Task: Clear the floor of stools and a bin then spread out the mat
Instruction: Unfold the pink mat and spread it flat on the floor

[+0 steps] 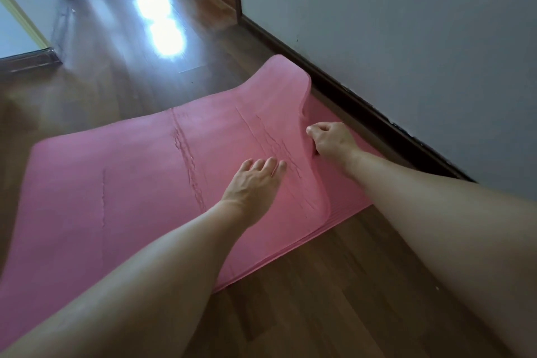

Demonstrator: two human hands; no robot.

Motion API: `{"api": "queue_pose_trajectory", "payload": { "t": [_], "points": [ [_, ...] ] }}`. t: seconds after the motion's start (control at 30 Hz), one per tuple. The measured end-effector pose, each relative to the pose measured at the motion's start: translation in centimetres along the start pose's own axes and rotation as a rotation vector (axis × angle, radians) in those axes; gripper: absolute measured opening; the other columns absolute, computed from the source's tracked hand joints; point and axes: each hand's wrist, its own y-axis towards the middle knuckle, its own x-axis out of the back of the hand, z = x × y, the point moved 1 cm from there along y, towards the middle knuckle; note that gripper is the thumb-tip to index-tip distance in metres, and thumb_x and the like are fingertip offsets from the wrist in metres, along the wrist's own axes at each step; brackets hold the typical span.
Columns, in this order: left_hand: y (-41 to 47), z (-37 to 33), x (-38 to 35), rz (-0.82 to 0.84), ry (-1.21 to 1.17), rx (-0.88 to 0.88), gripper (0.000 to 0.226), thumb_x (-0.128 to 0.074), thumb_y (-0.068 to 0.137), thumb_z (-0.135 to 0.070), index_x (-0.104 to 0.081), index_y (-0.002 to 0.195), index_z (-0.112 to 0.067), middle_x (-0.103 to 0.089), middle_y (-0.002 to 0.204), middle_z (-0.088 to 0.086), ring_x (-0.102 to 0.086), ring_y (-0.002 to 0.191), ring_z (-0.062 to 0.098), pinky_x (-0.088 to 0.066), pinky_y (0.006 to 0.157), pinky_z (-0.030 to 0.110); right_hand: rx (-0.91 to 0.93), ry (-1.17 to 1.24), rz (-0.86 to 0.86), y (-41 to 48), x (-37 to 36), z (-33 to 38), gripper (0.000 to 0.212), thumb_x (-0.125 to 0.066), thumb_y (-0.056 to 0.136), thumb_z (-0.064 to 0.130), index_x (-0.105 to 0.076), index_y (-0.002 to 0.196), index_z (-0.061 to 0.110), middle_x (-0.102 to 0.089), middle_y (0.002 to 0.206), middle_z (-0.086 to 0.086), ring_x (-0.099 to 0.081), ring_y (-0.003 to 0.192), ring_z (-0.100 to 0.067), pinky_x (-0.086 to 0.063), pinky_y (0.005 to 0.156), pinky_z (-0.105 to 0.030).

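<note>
Pink foam mat (116,168) lies across a wooden floor (348,285), most of it already flat. The end nearest the grey wall (406,23) is raised in a loose flap over a ribbed lower layer. The person's right hand (328,139) has its fingers curled round the flap's edge, just beside the dark skirting board (348,90). The left hand (250,183) rests on top of the flap with relaxed, slightly spread fingers and grips nothing. No stools or bin appear in view, so the clearing seems done and the spreading is the step in hand.

The flap's far corner stands up and curls, while its near corner droops onto the layer below. To open it cleanly, the gripping hand would probably do best to lift the edge high enough to clear the lower layer. It could then carry the edge over in one even sweep, not dragging it, since foam on foam is likely to catch. The flat hand can pin the settled part so the whole mat does not slide on the smooth boards. Afterwards it can press outward along the creases (186,160) running across the surface. Space is tight against the wall, and the mat may need shifting away from the skirting to lie fully flat.
</note>
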Motion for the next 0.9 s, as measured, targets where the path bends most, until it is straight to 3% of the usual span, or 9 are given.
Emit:
{"api": "queue_pose_trajectory", "payload": {
  "t": [0.07, 0.13, 0.2, 0.3, 0.4, 0.47, 0.57, 0.63, 0.9],
  "points": [
    [-0.6, 0.0, -0.6, 0.042, -0.013, 0.015, 0.057, -0.029, 0.094, -0.007, -0.012, 0.148, -0.01, -0.03, 0.148, 0.011, -0.033, 0.134, 0.028, -0.022, 0.114, 0.042, -0.043, 0.068, -0.009, -0.1, 0.2, -0.3, 0.026, -0.049, 0.091, 0.021, -0.065, 0.081, 0.003, -0.05, 0.07, -0.006, -0.044, 0.065, -0.018, -0.037, 0.058, -0.026],
    [-0.9, -0.8, -1.2, 0.086, -0.035, -0.019, 0.061, -0.03, 0.094, -0.007, -0.007, 0.149, -0.017, -0.025, 0.152, 0.012, -0.028, 0.138, 0.029, -0.021, 0.115, 0.044, -0.095, 0.177, -0.004, -0.2, 0.1, -0.4, 0.024, -0.049, 0.093, 0.029, -0.068, 0.097, 0.014, -0.059, 0.083, 0.002, -0.052, 0.075, -0.014, -0.043, 0.07, -0.024],
    [-1.0, -1.7, -1.7, 0.117, -0.055, -0.037, 0.066, -0.032, 0.092, -0.005, -0.003, 0.15, -0.021, -0.021, 0.154, 0.012, -0.024, 0.14, 0.029, -0.02, 0.115, 0.045, -0.113, 0.181, 0.026, -0.1, -0.2, -1.0, 0.036, -0.043, 0.097, 0.031, -0.06, 0.122, 0.011, -0.061, 0.11, 0.001, -0.053, 0.101, -0.015, -0.04, 0.09, -0.026],
    [-0.9, -2.1, -2.2, 0.137, -0.089, -0.001, 0.068, -0.032, 0.091, -0.003, -0.002, 0.15, -0.021, -0.017, 0.155, 0.012, -0.022, 0.14, 0.03, -0.021, 0.115, 0.045, -0.134, 0.15, 0.057, -0.2, -1.3, -2.9, 0.034, -0.037, 0.098, 0.012, -0.056, 0.126, 0.009, -0.061, 0.124, -0.01, -0.056, 0.111, -0.022, -0.046, 0.092, -0.031],
    [-1.0, -2.1, -2.6, 0.173, -0.088, 0.002, 0.071, -0.033, 0.089, 0.0, -0.002, 0.15, -0.02, -0.016, 0.155, 0.012, -0.022, 0.14, 0.03, -0.021, 0.115, 0.044, -0.177, 0.125, 0.036, -0.3, -1.7, -5.4, 0.041, -0.039, 0.094, 0.003, -0.056, 0.13, 0.015, -0.063, 0.106, -0.01, -0.059, 0.085, -0.018, -0.046, 0.068, -0.011],
    [-1.0, -2.1, -2.7, 0.194, -0.086, -0.002, 0.073, -0.035, 0.088, 0.002, -0.002, 0.15, -0.02, -0.015, 0.156, 0.012, -0.022, 0.141, 0.03, -0.02, 0.115, 0.044, -0.215, 0.02, 0.046, -0.6, -1.2, -6.9, 0.037, -0.046, 0.094, 0.018, -0.057, 0.129, 0.027, -0.063, 0.106, -0.008, -0.052, 0.069, -0.011, -0.038, 0.049, -0.008],
    [-0.4, -1.9, -2.7, 0.182, -0.076, -0.007, 0.073, -0.034, 0.089, 0.001, 0.0, 0.15, -0.02, -0.015, 0.156, 0.012, -0.021, 0.141, 0.03, -0.019, 0.116, 0.043, -0.284, -0.031, 0.098, -1.2, -0.8, -9.3, 0.035, -0.046, 0.095, 0.035, -0.057, 0.128, 0.031, -0.059, 0.129, -0.006, -0.055, 0.106, -0.023, -0.048, 0.085, -0.029],
    [0.2, -1.8, -2.5, 0.159, -0.064, -0.001, 0.072, -0.033, 0.09, -0.001, 0.003, 0.149, -0.02, -0.013, 0.156, 0.012, -0.02, 0.142, 0.031, -0.018, 0.116, 0.043, -0.322, 0.048, 0.113, -1.8, -1.1, -10.4, 0.037, -0.044, 0.096, 0.039, -0.055, 0.13, 0.029, -0.054, 0.135, -0.005, -0.048, 0.122, -0.027, -0.039, 0.103, -0.04],
    [3.2, -1.3, -0.9, -0.019, 0.223, -0.127, 0.078, -0.033, 0.093, -0.005, 0.022, 0.145, -0.024, 0.018, 0.157, 0.001, 0.018, 0.143, 0.03, 0.013, 0.114, 0.046, -0.255, 0.195, 0.178, -1.4, -2.4, -11.0, 0.041, -0.042, 0.096, 0.045, -0.047, 0.135, 0.034, -0.056, 0.134, -0.002, -0.051, 0.122, -0.026, -0.036, 0.108, -0.047]
  ]
}}
